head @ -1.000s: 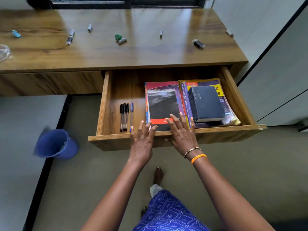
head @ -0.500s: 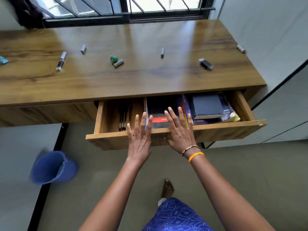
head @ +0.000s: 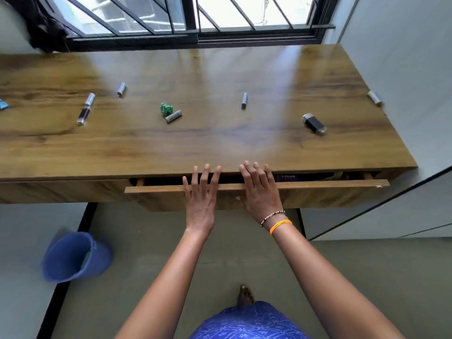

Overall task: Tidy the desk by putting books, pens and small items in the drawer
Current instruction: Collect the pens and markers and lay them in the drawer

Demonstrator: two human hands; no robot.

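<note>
The wooden drawer (head: 318, 185) under the desk (head: 195, 143) is almost pushed in; only a narrow gap shows, with a sliver of a dark book (head: 303, 176) inside. My left hand (head: 200, 199) and my right hand (head: 260, 194) lie flat against the drawer front, fingers spread over its top edge, holding nothing. On the desk top lie several small items: a black flash drive (head: 313, 123), a green crumpled piece (head: 166, 109) beside a grey battery (head: 173, 116), another battery (head: 244, 100), a dark tube (head: 85, 111) and a short cylinder (head: 121, 89).
A blue bucket (head: 73, 256) stands on the floor at the left. A barred window (head: 195, 18) runs behind the desk. Another battery (head: 374, 97) lies at the desk's right edge by the white wall. A blue scrap (head: 3, 105) lies at the far left. My foot (head: 244, 296) is below.
Both hands have pushed the drawer from wide open to nearly closed. The pens and books inside have gone out of sight under the desk top.
</note>
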